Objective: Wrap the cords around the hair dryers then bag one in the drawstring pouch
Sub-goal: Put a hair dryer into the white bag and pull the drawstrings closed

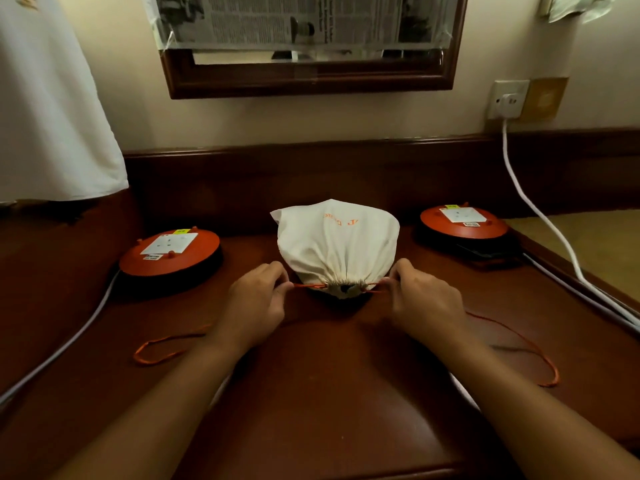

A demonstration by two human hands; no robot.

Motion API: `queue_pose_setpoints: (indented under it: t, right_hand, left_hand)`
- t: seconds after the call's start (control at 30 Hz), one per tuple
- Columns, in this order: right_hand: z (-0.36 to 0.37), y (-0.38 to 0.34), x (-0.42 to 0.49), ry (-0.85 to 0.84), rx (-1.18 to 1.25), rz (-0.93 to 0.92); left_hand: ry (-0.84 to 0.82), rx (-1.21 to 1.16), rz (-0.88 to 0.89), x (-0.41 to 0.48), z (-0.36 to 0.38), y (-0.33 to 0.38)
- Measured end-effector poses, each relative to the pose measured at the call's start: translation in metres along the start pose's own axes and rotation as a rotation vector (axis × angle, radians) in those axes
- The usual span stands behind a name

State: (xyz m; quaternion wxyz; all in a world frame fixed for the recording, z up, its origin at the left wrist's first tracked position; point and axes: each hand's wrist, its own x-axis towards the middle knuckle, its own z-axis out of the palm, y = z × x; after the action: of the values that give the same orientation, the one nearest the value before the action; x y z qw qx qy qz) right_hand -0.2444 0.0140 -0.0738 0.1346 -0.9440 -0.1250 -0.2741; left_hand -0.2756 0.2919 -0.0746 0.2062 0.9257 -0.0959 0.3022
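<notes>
Drawstring pouch (337,244): orange lettering (341,220) near the far end, upside down to you. Only a "J" reads; the rest is lost in folds.
Left cord reel (169,252): white label (151,257) with black print, yellow tag (180,231). You can't read either.
Right cord reel (462,221): second white label (471,224), second yellow tag (450,206), both illegible.
Newspaper (311,19) over the mirror (311,85): columns of print, too blurred for you to read.
</notes>
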Motion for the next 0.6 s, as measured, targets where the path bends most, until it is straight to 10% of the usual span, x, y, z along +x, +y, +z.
queue_pose_setpoints:
  t: [0.6]
  right_hand:
    - [-0.013,0.025,0.032,0.175,-0.241,-0.329]
  left_hand:
    - [-0.055,0.552,0.361,0.006,-0.053,-0.029]
